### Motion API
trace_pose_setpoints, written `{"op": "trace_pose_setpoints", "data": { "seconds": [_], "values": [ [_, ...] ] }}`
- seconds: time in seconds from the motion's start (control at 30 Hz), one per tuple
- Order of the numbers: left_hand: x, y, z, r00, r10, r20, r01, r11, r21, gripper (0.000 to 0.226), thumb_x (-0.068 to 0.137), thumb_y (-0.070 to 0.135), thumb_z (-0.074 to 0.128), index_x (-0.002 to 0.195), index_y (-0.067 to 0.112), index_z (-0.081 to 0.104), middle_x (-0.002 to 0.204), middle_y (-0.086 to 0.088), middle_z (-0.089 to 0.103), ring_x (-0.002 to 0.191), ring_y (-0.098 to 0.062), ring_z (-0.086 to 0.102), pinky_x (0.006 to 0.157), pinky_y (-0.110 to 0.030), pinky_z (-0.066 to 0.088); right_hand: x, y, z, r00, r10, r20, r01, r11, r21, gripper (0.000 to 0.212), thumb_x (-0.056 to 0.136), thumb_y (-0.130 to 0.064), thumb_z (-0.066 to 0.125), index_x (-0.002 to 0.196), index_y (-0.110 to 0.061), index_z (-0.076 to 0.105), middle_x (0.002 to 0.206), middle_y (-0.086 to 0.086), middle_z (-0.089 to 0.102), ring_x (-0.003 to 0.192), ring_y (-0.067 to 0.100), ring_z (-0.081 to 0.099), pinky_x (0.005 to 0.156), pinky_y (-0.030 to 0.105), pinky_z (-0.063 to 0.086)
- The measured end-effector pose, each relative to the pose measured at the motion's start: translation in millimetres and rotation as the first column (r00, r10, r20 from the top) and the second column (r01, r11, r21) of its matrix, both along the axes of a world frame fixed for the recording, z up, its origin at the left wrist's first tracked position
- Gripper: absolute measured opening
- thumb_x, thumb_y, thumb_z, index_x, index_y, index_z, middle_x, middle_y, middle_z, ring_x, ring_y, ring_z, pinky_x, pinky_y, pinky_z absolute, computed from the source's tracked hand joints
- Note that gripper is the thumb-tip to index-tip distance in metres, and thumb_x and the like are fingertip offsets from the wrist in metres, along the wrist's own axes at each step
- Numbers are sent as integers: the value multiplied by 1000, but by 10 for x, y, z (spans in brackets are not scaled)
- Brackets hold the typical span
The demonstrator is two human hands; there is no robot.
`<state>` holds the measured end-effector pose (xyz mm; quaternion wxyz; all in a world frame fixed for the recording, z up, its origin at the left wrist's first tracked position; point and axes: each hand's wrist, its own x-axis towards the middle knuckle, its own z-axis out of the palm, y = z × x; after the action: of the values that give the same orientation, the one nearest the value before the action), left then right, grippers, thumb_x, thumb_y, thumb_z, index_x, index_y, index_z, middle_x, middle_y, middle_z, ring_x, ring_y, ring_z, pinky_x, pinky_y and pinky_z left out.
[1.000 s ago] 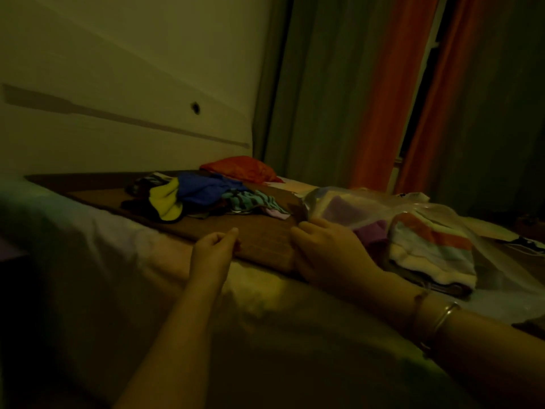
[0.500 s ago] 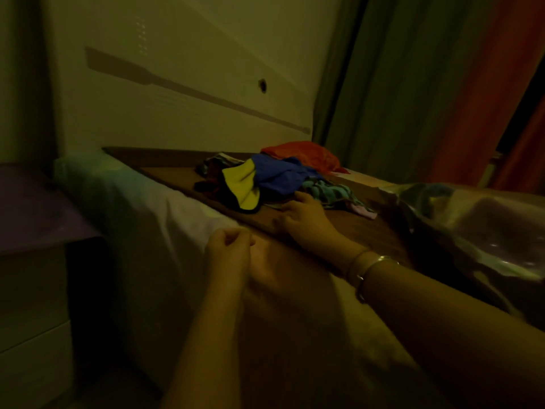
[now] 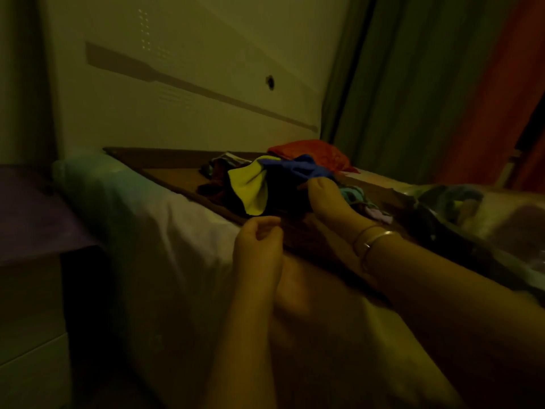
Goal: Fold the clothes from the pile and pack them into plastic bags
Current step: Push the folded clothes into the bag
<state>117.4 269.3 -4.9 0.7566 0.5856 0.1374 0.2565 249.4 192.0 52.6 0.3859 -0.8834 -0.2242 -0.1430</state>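
Observation:
A pile of clothes [image 3: 224,178] lies on a brown mat [image 3: 174,175] on the bed. On top sits a blue and yellow garment [image 3: 250,187], with a red piece [image 3: 309,152] behind it. My right hand [image 3: 327,199] grips the blue part of that garment and lifts it off the pile. My left hand [image 3: 259,246] hovers near the mat's front edge, fingers curled, holding nothing. A clear plastic bag [image 3: 477,214] with folded clothes inside lies at the right.
A pale sheet [image 3: 141,219] covers the bed's near side. A headboard or wall panel [image 3: 191,84] rises behind the pile. Green and orange curtains [image 3: 427,84] hang at the right. A purple-topped cabinet [image 3: 32,219] stands at the left.
My right hand left the plastic bag, crossed the mat to the pile and took hold of the blue and yellow garment. The view swung left. My left hand kept its curled pose.

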Motion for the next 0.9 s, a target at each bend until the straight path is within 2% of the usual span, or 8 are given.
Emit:
{"op": "trace_pose_setpoints", "data": {
  "seconds": [0.1, 0.17, 0.23, 0.37, 0.47, 0.57, 0.77, 0.9],
  "values": [
    [-219, -168, 150, 1000, 2, -11, -1, 994, 105, 25, 90, 9, 60, 111, 22, 53, 100, 5, 58, 84, -8, 57, 69, -17, 50, -642, -342, 134, 999, 30, -38, -18, 954, 298, 19, 97, -2, 41, 95, 7, 57, 81, 13, 55, 65, 14, 48, 49, 12, 40],
    [-397, -293, 264, 999, 39, -19, -32, 957, 288, 40, 87, 9, 63, 119, 28, 48, 127, -3, 53, 111, -21, 55, 93, -38, 49, -1038, -602, 186, 995, 86, -48, -62, 928, 367, 9, 92, 4, 47, 92, -5, 50, 84, 6, 52, 65, 12, 51, 46, 11, 41],
    [-638, -420, 440, 996, 86, -17, -64, 848, 526, 56, 83, 16, 67, 133, 28, 43, 141, -4, 42, 125, -27, 46, 101, -45, 43, -1440, -901, 259, 994, 106, -26, -85, 901, 424, 22, 90, 5, 51, 92, -16, 47, 91, 2, 51, 73, 11, 55, 51, 13, 46],
    [-1182, -814, 807, 993, -77, 94, -8, 731, 683, 53, 66, 42, 68, 115, 24, 60, 118, -5, 60, 109, -24, 58, 92, -48, 49, -2273, -1591, 437, 989, 145, 32, -141, 856, 497, 16, 91, 0, 56, 91, -17, 54, 102, 5, 59, 89, 18, 62, 59, 15, 52],
    [-1589, -1205, 974, 950, -308, 45, 196, 704, 683, 22, 85, 24, 68, 96, 6, 64, 93, -12, 67, 88, -24, 65, 81, -50, 51, -2811, -2102, 561, 988, 155, 28, -145, 828, 542, 12, 90, -4, 58, 94, -16, 57, 107, 7, 63, 94, 23, 65, 66, 24, 55],
    [-1841, -1505, 1043, 899, -437, 7, 331, 693, 641, 21, 91, 20, 61, 100, 1, 62, 97, -17, 67, 91, -29, 65, 82, -46, 51, -3182, -2547, 611, 994, 107, -11, -73, 745, 663, 12, 89, -10, 59, 99, -16, 59, 101, 7, 68, 88, 24, 69, 63, 28, 58],
    [-2007, -1890, 1082, 734, -672, -99, 593, 562, 577, 31, 87, 0, 60, 113, 15, 53, 111, -2, 64, 95, -11, 66, 63, -20, 54, -3401, -3035, 429, 999, 23, -49, 6, 851, 525, 13, 89, -11, 61, 79, -20, 65, 69, -12, 69, 68, 0, 64, 59, 14, 48],
    [-2025, -2220, 1117, 698, -698, -163, 575, 410, 708, 29, 84, 4, 64, 106, 21, 58, 113, -4, 63, 99, -24, 66, 83, -42, 57, -3376, -3180, 321, 994, -29, -110, 76, 888, 453, 11, 87, -12, 64, 77, -17, 62, 74, -1, 67, 74, 12, 65, 64, 24, 50]
  ]
}}
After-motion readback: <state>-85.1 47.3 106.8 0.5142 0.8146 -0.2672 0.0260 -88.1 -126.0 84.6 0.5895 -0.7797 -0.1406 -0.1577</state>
